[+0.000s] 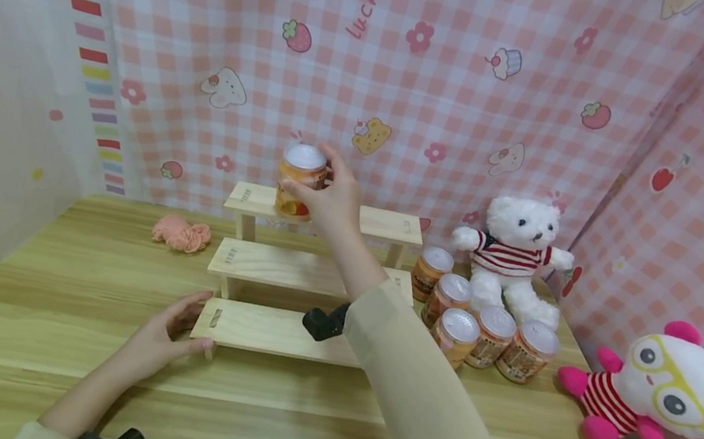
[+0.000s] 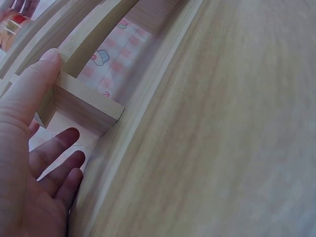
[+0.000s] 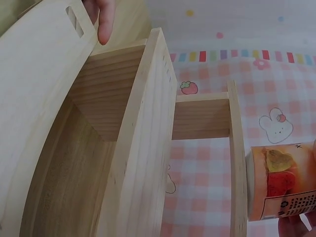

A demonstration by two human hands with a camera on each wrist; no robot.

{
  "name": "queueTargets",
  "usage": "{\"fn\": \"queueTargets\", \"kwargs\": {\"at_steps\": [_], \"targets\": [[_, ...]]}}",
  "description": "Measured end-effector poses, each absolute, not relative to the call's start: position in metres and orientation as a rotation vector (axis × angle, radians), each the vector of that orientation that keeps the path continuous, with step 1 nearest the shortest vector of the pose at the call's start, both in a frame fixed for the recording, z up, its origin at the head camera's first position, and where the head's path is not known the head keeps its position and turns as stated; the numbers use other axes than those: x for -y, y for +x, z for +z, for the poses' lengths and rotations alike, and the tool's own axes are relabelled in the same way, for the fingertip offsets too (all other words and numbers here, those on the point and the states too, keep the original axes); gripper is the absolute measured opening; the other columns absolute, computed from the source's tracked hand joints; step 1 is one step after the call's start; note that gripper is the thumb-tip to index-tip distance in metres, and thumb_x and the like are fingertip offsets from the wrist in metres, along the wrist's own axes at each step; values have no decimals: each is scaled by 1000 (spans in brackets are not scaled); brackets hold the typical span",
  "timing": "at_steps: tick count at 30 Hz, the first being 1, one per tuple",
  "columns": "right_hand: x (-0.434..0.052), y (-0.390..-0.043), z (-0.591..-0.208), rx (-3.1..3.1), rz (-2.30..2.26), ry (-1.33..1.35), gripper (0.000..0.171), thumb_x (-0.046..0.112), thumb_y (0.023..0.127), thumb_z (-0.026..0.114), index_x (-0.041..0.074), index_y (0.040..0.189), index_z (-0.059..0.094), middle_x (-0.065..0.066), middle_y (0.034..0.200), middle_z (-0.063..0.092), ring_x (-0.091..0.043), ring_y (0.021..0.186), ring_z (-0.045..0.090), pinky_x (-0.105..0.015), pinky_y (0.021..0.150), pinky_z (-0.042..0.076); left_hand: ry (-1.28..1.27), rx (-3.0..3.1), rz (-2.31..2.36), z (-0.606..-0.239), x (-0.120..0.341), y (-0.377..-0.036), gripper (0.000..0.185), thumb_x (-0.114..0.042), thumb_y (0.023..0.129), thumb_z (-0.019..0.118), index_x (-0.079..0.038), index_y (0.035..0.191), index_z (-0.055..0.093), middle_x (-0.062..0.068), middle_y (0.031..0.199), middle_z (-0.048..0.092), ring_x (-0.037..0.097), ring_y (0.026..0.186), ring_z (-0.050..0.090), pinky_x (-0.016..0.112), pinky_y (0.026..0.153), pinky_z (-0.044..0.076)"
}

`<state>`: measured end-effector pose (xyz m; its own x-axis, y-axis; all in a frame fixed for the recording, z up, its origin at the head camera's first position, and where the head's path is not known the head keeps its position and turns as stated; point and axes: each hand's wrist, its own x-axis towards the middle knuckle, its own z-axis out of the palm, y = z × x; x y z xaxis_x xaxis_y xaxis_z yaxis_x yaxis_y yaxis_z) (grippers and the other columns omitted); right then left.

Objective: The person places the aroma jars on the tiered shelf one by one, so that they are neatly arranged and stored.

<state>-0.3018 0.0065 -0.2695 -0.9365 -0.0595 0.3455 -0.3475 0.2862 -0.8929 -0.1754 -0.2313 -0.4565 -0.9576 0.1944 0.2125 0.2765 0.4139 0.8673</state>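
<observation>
Two hands are working at a three-tier wooden step shelf (image 1: 284, 329) standing on the bench (image 1: 84, 273). The right hand (image 1: 328, 198) is reaching out to the far, top tier and is gripping an orange can (image 1: 299, 181), fingers and thumb curled round its side. The can is standing upright, its long axis vertical and its white lid facing up, at the left part of the top tier; in the right wrist view its base is sitting against the top board, though whether its full weight is resting there cannot be told. The left hand (image 1: 165, 340) is lying near, at the left end of the lowest tier, fingers straight and relaxed, thumb touching the board's edge, bracing it rather than gripping. So the can is lying well ahead of the left hand and above it, and only the right hand is on it. Five more cans (image 1: 479, 318) are clustering on the bench just right of the shelf, beside a white teddy bear (image 1: 514, 252).
</observation>
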Motion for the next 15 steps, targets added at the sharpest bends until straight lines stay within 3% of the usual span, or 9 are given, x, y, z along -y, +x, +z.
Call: {"fn": "queueTargets", "kwargs": {"at_steps": [6, 15], "targets": [[-5, -302, -268, 2330, 1694, 392, 78, 23, 77, 81, 19, 145, 42, 0, 128, 52, -14, 109, 52, -23, 86, 47, -430, 2582, -1585, -456, 232, -176, 76, -18, 82, 78, -9, 146, 38, 13, 122, 59, 25, 108, 53, 26, 91, 41], [-9, -295, -266, 2368, 1694, 396, 83, 29, 80, 78, 22, 149, 34, -3, 139, 47, -18, 120, 48, -32, 95, 44, -442, 2582, -1584, -455, 231, -175, 76, -18, 83, 77, -9, 146, 37, 12, 121, 59, 26, 109, 53, 28, 91, 42]]}}
